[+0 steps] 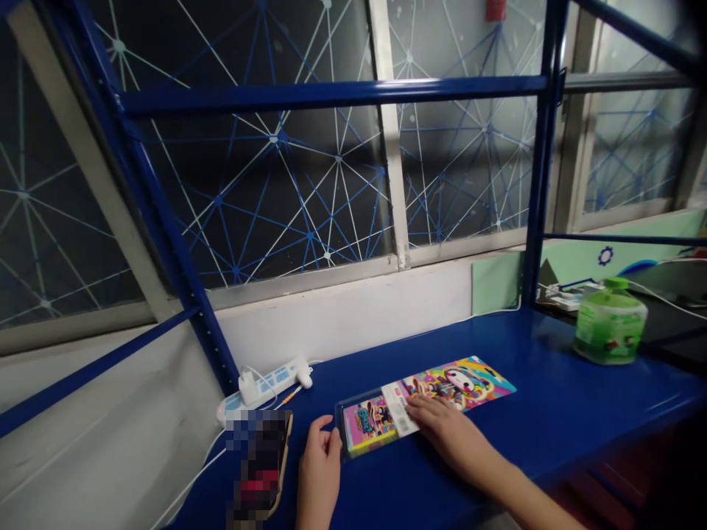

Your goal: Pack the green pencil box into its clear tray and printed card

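Head cam view, looking down at a glossy blue metal shelf-bench (552, 412) set against a wall under big windows covered in a blue-and-white web pattern film.

Main thing here is a long flat colourful cartoon-print package in clear plastic wrap (425, 401), with a white barcode sticker across its middle. It's lying flat on the bench, roughly centre of the frame, running diagonally from lower left to upper right.

The right hand (442, 427) is flat on top of the package, fingers spread out and relaxed, fingertips resting right around the barcode sticker. Not gripping anything, just pressing down on it. The left hand (320, 460) sits at the package's near left end, fingers loosely curled, thumb up by the corner. It looks like it's touching the edge, but I honestly can't tell if it's got a real hold on it.

Just left of the left hand there's a dark phone-like slab with a tan edge (264, 464), partly blurred out. Behind that, a white power strip (265, 384) with a plug and white cable in it. Way over on the right, well apart from the hands, a squat green plastic bottle with a green cap (610, 331).
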A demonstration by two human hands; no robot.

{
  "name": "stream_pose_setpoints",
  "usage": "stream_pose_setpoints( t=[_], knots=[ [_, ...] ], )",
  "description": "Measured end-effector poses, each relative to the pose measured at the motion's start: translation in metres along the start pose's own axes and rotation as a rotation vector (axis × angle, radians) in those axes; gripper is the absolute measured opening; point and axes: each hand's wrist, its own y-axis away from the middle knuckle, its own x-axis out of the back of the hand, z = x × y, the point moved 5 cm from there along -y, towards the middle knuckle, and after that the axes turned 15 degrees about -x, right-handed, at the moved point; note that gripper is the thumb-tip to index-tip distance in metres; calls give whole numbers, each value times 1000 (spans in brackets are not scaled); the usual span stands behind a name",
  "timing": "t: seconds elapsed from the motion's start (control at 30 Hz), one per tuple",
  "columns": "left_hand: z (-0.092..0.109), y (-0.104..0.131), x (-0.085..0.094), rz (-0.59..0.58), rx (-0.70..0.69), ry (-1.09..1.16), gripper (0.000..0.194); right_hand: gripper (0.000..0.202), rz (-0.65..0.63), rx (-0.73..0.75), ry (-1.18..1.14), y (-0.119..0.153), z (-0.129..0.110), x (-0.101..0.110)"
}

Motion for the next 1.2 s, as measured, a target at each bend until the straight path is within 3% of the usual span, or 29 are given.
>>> stream_pose_setpoints(
  t=[0.13, 0.2, 0.3, 0.4, 0.47, 0.63, 0.8, 1.0, 1.1, 1.2],
  knots=[
    [0, -1, 2, -31, -25, -93, 50, 43, 16, -8, 25, 6, 30, 10],
    [9, -1, 3, -24, -72, -187, 54, 49, 20, -5, 39, 7, 28, 6],
    [41, -2, -6, -61, -210, -340, 55, 52, 23, 7, 52, 2, 14, -2],
    [76, -6, -33, -256, -375, -415, 45, 48, 17, 43, 52, -11, -3, -3],
    [89, -13, -54, -396, -435, -444, 51, 44, 15, 70, 52, -21, -12, 1],
    [78, -37, -83, -622, -420, -509, 76, 39, -4, 156, 47, -34, -14, 18],
    [65, -46, -84, -725, -422, -536, 88, 35, -14, 164, 52, -37, 24, 27],
    [63, -45, -85, -766, -384, -535, 82, 37, 45, 58, 75, -32, 91, 37],
    [62, -47, -84, -764, -351, -462, 78, 41, 170, 3, 89, -24, 120, 51],
    [58, -56, -74, -697, -284, -289, 63, 46, 338, -22, 134, 5, 131, 59]
  ],
)
